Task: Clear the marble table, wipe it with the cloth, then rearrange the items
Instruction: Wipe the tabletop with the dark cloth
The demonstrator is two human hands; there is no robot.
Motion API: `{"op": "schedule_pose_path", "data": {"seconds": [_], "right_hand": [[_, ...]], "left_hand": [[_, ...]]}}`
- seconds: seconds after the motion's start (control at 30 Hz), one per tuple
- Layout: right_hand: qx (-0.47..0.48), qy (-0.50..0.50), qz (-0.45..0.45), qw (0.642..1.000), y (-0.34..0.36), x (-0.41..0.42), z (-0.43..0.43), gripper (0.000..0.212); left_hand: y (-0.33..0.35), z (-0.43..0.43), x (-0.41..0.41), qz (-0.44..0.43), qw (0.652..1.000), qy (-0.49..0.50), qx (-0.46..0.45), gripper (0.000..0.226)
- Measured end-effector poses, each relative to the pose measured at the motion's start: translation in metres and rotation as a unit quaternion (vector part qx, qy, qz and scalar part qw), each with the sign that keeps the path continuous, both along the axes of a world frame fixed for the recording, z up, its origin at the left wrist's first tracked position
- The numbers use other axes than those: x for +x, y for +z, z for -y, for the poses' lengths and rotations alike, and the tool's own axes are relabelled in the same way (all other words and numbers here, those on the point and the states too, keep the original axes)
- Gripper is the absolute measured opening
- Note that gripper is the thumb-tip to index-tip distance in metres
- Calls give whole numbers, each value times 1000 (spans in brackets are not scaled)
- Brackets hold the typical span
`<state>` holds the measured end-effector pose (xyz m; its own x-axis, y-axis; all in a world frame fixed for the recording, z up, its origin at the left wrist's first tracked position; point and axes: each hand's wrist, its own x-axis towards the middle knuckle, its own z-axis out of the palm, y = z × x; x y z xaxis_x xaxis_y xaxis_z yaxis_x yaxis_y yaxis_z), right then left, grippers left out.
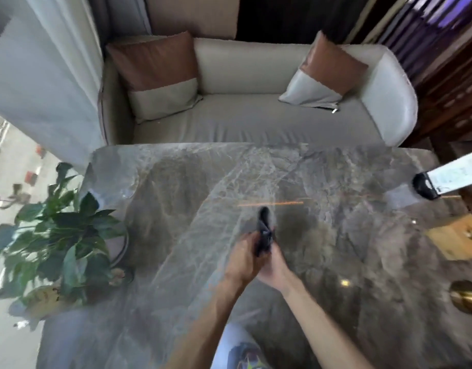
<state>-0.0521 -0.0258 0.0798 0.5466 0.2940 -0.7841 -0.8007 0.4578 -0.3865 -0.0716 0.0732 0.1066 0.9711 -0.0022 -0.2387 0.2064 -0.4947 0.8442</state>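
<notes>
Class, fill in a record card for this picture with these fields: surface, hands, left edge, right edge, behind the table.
surface: marble table, grey and veined
hands: left hand and right hand together grip a dark cloth above the table's middle
left edge: potted plant with green leaves
right edge: card stand with a black base, wooden block, brass object, partly cut off by the frame
behind the table: pale sofa
</notes>
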Motion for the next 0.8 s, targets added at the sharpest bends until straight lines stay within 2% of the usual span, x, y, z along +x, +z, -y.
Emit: {"op": "schedule_pose_path", "data": {"seconds": [0.1, 0.23, 0.33, 0.4, 0.5, 0.6, 0.67, 0.7, 0.77, 0.8], "right_hand": [[32, -70, 22, 997, 21, -11, 77, 45], [48, -98, -9, 994, 25, -22, 175, 63], [36, -96, -27, 994, 20, -18, 245, 46], [-16, -107, -24, 994, 13, -10, 286, 46], [-75, -148, 13, 986, -2, 21, 337, 48], [-132, -162, 58, 976, -26, 68, 379, 27], [-226, -145, 106, 957, -43, 105, 398, 25], [-291, -115, 132, 940, -50, 123, 402, 40], [-440, -60, 172, 879, -79, 155, 408, 77], [-489, -39, 195, 849, -91, 168, 406, 84]], "left_hand": [[13, 75, -2, 36, 993, -104, 40, 25], [6, 161, -8, 51, 965, -203, 159, 30], [-1, 216, -23, 32, 970, -204, 129, 28], [-18, 228, -30, 19, 986, -144, 81, 29], [-65, 205, -22, 32, 991, 0, 130, 38], [-123, 150, -12, -33, 956, 138, 255, 60], [-153, 121, -6, -86, 923, 200, 317, 70], [-164, 113, -3, -90, 911, 220, 338, 71], [-180, 107, 0, -73, 892, 240, 377, 67], [-186, 107, 1, -63, 886, 245, 389, 66]]}}
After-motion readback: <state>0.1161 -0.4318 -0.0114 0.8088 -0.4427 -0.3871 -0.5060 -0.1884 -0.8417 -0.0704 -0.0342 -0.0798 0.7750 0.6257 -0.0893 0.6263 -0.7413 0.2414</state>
